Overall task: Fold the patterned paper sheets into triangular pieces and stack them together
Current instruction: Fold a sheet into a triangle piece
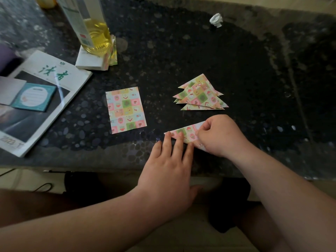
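Hands [168, 160] press folded paper [182, 132] (patterned strip).

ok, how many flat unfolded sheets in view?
1: the sheet left of the triangles. Another piece is mid-fold under the left hand and right hand. More paper sticks out under the bottle, count hidden.

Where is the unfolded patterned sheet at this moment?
The unfolded sheet lies flat on the dark table, left of centre in the head view, between the magazine on its left and the stack of folded triangles on its right.
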`<action>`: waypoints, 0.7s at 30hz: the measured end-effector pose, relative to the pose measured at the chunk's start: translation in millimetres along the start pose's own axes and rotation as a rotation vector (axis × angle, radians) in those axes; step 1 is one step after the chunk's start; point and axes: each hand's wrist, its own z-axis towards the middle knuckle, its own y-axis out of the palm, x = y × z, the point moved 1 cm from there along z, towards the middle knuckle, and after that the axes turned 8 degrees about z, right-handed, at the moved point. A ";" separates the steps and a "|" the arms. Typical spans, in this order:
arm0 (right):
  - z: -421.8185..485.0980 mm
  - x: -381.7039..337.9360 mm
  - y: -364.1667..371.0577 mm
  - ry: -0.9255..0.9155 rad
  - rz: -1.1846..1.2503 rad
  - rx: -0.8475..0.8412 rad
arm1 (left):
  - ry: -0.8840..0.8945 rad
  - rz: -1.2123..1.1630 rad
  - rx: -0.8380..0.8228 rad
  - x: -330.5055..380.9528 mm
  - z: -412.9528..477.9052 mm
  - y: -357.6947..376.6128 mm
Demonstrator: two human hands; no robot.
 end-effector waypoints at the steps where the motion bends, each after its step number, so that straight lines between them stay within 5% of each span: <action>1: 0.4 0.3 0.4 -0.002 -0.004 0.000 | -0.001 0.001 0.003 0.0 -0.2 0.3; 21: 1.1 -2.3 0.7 0.014 -0.018 -0.015 | 0.000 0.054 0.011 1.6 2.6 2.6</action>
